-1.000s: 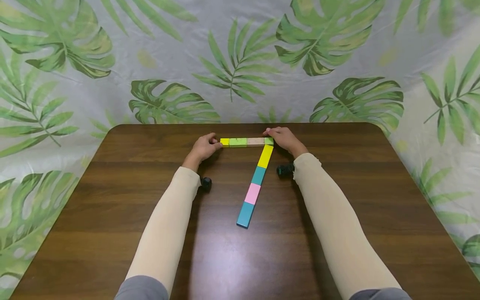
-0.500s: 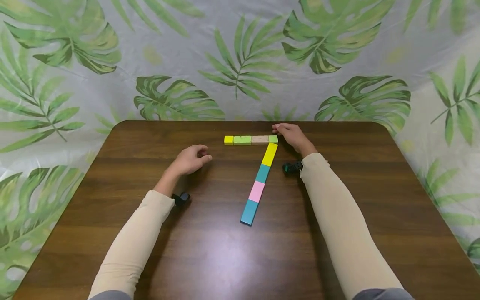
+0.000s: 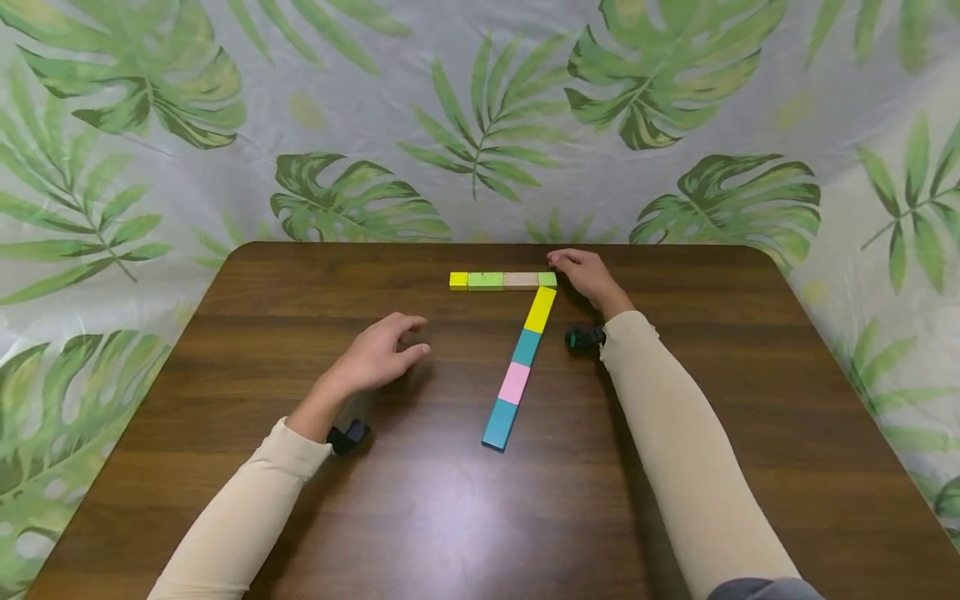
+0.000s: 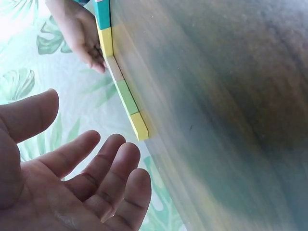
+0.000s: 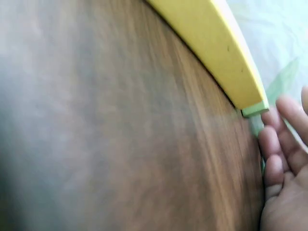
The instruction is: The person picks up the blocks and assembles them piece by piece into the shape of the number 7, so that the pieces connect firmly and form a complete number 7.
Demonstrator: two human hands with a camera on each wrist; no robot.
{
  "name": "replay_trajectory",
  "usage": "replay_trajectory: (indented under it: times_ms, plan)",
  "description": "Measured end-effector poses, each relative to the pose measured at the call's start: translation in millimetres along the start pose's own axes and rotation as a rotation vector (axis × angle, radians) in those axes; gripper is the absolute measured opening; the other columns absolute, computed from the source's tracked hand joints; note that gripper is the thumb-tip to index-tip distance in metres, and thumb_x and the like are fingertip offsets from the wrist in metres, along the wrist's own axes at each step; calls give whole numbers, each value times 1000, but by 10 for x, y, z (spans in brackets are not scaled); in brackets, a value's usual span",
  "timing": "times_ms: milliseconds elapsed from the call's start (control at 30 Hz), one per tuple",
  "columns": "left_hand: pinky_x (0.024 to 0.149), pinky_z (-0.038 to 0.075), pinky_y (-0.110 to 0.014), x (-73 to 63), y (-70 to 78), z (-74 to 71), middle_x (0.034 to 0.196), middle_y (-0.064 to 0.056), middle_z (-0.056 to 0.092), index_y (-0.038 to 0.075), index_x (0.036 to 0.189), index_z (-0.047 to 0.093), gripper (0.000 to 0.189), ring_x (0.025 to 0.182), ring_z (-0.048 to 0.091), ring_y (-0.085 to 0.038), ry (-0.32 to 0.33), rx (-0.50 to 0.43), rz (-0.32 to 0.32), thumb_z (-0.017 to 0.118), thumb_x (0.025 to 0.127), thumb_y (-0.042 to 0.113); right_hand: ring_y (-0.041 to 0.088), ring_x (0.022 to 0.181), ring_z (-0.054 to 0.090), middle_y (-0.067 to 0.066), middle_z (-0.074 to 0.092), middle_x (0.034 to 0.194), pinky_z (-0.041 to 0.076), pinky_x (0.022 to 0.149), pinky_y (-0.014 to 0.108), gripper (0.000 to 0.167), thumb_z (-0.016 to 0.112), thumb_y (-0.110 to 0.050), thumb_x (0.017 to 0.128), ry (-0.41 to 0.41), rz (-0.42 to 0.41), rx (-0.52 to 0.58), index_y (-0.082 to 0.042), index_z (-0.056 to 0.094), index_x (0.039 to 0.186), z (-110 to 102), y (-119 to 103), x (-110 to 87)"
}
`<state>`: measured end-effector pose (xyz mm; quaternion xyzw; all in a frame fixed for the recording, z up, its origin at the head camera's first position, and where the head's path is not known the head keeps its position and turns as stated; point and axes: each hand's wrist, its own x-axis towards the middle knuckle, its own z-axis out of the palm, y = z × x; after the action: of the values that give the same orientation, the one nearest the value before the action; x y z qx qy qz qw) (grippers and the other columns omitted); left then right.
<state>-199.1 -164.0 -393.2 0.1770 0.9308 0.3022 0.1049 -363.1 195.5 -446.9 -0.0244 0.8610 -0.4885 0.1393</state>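
Observation:
Wooden blocks form a shape like a 7 in the head view. Its top row runs from a small yellow block (image 3: pixel 458 282) through a light green block (image 3: pixel 486 282) and a bare-wood block (image 3: pixel 521 282) to a small green block (image 3: pixel 547 280). The slanted leg has a long yellow block (image 3: pixel 540 310), a teal block (image 3: pixel 526 347), a pink block (image 3: pixel 514 382) and another teal block (image 3: pixel 499 424). My left hand (image 3: pixel 378 354) hovers left of the leg, fingers relaxed, holding nothing. My right hand (image 3: pixel 590 277) lies beside the small green block, fingers loosely bent; contact is unclear.
The blocks lie on a brown wooden table (image 3: pixel 420 517), whose far edge runs just behind the top row. A leaf-print cloth (image 3: pixel 510 92) hangs behind it. A dark wrist camera (image 3: pixel 585 338) sits under the right wrist, and another (image 3: pixel 348 436) under the left.
My left hand has left the small yellow block's end and moved toward me and to the left, its fingers spreading. The right hand stays by the small green block. The blocks keep their arrangement.

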Motion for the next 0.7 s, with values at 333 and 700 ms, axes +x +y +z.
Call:
replay_trajectory:
  times_ms: [333,700]
  plan:
    - [105,37,-64,-248,-172,18,143,-20,54,2,142,51,51,132,47,-44,10,84,30,59,99,28,38,141,40,18,41,155,35,114,56,53,43,-38,106,-21,-105,-238,-8,41,150,-197,-95,-347]
    - [110,33,-65,-379,-238,-138,152,-22,42,3,148,44,57,140,36,-45,35,45,0,58,100,30,47,130,43,27,48,142,32,108,64,45,63,-20,98,67,-434,-643,1,55,137,-273,-42,-1409]
